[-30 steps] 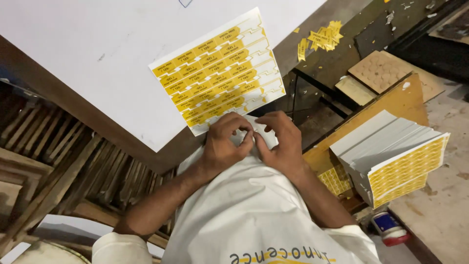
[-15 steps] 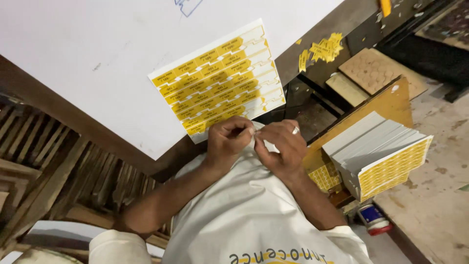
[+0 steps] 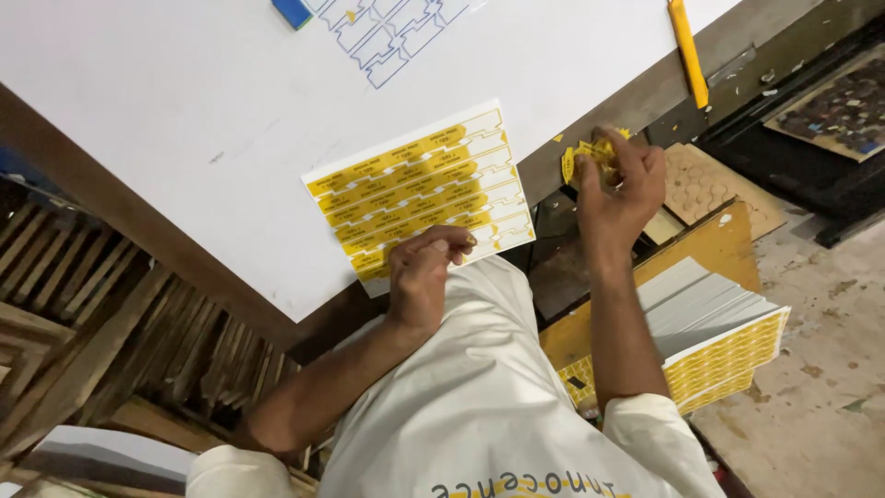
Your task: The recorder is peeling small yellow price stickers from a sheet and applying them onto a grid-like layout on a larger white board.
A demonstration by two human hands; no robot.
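Two hands are busy with one sheet of yellow labels (image 3: 419, 195), which lies flat near the front edge of the white table (image 3: 138, 120). The left hand (image 3: 422, 274) rests on the near edge of this sheet, its fingers curled and pinched together on the paper or on a strip of it; I cannot tell which. The right hand (image 3: 619, 180) is out past the table edge, its fingers closed around a crumpled bunch of yellow scraps (image 3: 586, 159).

The sheet is pressed only at one edge, so I judge a pull from the left hand may slide or turn it, and a thin label may tear instead of coming off clean. The bunch of scraps is loose and held over the dark gap beside the table; some pieces may drop there. Below the right arm stands a stack of printed sheets (image 3: 728, 346) on a brown board (image 3: 710, 249), and the forearm passes just over it, so a careless move back may push the top sheets out of line. A yellow tool (image 3: 687, 51) lies at the far table edge, well apart from both hands.
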